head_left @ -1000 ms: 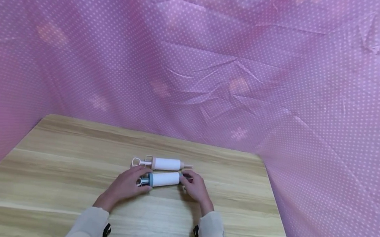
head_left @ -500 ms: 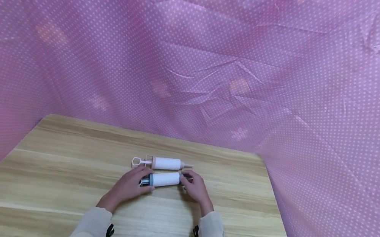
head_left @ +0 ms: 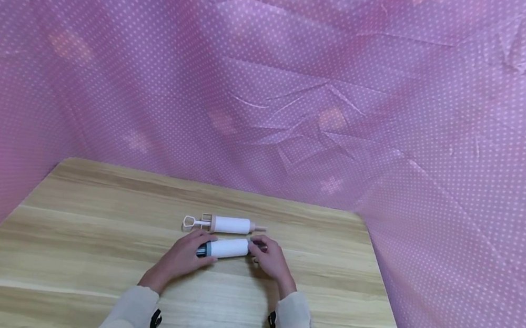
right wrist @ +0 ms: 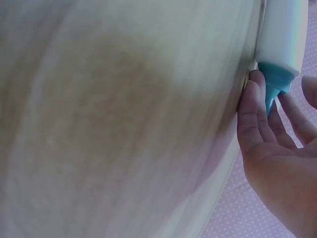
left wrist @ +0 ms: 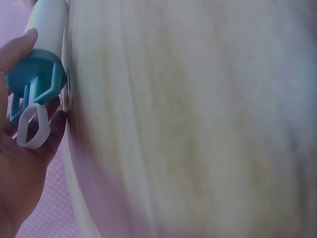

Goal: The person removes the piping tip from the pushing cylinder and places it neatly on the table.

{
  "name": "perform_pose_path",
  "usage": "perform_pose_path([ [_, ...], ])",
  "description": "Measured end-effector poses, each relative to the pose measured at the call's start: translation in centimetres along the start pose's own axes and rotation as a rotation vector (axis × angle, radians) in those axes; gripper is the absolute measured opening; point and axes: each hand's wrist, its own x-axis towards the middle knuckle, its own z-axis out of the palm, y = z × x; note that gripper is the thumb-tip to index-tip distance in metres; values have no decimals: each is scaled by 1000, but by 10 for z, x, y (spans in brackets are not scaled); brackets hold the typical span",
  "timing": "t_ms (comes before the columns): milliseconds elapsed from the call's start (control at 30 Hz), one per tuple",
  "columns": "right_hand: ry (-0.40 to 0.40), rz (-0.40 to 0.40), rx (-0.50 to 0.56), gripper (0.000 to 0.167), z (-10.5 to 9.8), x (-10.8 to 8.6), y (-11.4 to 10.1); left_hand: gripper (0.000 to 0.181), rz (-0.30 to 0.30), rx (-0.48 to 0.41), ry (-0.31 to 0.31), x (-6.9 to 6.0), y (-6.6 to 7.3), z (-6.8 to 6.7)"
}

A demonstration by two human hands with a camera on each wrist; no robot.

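A white-barrelled syringe [head_left: 229,248] with teal ends lies on the table between both hands. My left hand [head_left: 181,256] holds its plunger end, the thumb [left wrist: 22,47] on the barrel beside the teal collar [left wrist: 37,74] and the fingers on the other side. A white ring handle [left wrist: 33,126] sticks out toward the palm. My right hand [head_left: 273,262] holds the teal nozzle [right wrist: 275,82] at the opposite end, fingers around it; the nozzle is partly hidden in the head view. Just behind lies a second syringe [head_left: 231,225], white with pale pink ends, untouched.
The wood-grain table [head_left: 94,232] extends on all sides of the hands. A pink cloth with white dots [head_left: 270,91] hangs behind it and at both sides. Black wrist straps [head_left: 155,321] show by the light sleeves [head_left: 293,315].
My left hand has moved slightly right, and the ring handle has gone in nearer the teal collar, out of sight in the head view. My right hand stays nearly still.
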Motion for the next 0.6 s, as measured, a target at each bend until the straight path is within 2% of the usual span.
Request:
perform_pose_path([
  [200, -4, 6, 31, 31, 1, 2, 2, 51, 20, 0, 23, 2, -2, 0],
  [433, -29, 19, 163, 29, 0, 5, 1, 51, 47, -12, 66, 1, 1, -5],
  [600, -27, 35, 219, 30, -3, 4, -5, 50, 70, -6, 88, 3, 4, -11],
])
